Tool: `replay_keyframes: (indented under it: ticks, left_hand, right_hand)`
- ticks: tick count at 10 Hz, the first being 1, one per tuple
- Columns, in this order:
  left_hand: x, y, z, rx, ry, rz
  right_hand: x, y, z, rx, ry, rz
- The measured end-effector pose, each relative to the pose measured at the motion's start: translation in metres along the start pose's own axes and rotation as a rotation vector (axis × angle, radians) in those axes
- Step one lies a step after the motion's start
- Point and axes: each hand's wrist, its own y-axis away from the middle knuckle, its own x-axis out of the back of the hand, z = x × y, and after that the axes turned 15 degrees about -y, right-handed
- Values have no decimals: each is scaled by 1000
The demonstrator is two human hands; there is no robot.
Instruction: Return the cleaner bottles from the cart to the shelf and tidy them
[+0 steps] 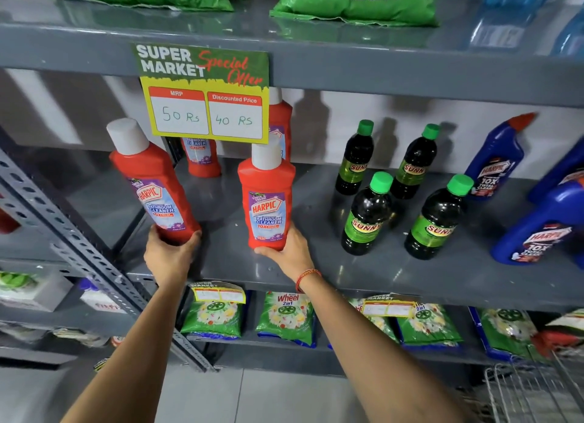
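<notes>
My left hand (pixel 169 255) grips the base of a red Harpic bathroom cleaner bottle (pixel 151 182) with a white cap, tilted left over the grey shelf (pixel 240 264). My right hand (pixel 289 253) holds the bottom of a second red Harpic bottle (pixel 267 198), upright near the shelf's front. Two more red bottles stand at the back, one (pixel 202 157) partly hidden by the price sign (pixel 205 94) and one (pixel 281 122) behind the held bottle.
Several dark Sunny bottles with green caps (pixel 366 214) stand to the right, then blue Harpic bottles (pixel 496 163). Green detergent bags (pixel 284 318) fill the shelf below. A wire cart (pixel 537 391) shows at the bottom right. A slotted metal upright (pixel 79 249) bounds the left.
</notes>
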Motion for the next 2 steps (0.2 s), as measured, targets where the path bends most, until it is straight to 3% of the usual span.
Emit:
replay_keyframes:
  ticks: [2]
  left_hand:
    - [5,19,2,1,54,-13]
  right_hand:
    - [11,12,1,52,14,78]
